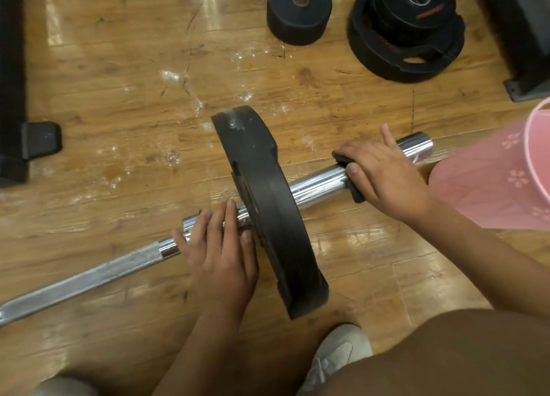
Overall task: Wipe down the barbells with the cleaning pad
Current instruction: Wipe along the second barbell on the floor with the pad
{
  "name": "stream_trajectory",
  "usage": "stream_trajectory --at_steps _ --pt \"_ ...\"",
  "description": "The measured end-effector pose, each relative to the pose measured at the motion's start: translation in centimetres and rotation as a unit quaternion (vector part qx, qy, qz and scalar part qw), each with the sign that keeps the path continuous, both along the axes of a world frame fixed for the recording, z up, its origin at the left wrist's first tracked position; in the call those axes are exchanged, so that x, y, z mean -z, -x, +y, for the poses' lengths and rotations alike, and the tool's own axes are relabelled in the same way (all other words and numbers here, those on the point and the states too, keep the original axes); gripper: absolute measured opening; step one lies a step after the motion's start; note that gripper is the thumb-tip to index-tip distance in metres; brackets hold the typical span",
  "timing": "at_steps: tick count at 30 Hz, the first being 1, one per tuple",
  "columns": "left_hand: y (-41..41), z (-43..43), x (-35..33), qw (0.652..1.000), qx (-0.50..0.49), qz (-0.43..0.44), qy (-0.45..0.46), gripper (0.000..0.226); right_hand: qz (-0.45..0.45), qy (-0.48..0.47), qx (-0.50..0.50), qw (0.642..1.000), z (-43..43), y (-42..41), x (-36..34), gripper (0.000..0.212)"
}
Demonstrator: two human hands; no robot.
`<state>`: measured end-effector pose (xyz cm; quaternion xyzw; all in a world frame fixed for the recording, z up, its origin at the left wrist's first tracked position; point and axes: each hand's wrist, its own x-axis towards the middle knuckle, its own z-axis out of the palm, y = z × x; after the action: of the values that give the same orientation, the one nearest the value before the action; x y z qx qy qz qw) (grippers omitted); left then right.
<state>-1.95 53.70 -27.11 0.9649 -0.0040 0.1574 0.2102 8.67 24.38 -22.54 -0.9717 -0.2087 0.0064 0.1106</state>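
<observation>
right hand (387, 178) grips pad (357, 195) on barbell (318, 185) (left hand (223, 252) flat)

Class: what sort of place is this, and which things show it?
Most likely a gym or weight room: a chrome barbell with a black plate lies on the wooden floor, and more weight plates are stacked nearby.

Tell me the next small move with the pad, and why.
Probably slide the cleaning pad along the sleeve toward the plate: the right hand holds it wrapped mid-sleeve, the chrome between pad and plate looks smudged, and the left hand rests on the bar.
</observation>
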Motion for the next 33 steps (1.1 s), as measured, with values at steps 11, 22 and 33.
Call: stream_trajectory --at_steps 11,22,33 --pt "-4.8 1.4 -0.8 0.999 -0.019 -0.025 0.003 0.041 -0.056 -0.036 0.023 0.997 3.5 -4.4 0.7 0.039" --pt "-8.9 2.9 -0.6 0.996 0.014 -0.082 -0.022 0.024 -0.073 -0.041 0.04 0.996 0.9 -8.7 0.9 0.036" --pt "-11.8 2.1 -1.4 0.995 -0.06 0.003 -0.076 0.032 -0.097 -0.064 0.024 0.993 2.2 -11.7 1.4 0.035"
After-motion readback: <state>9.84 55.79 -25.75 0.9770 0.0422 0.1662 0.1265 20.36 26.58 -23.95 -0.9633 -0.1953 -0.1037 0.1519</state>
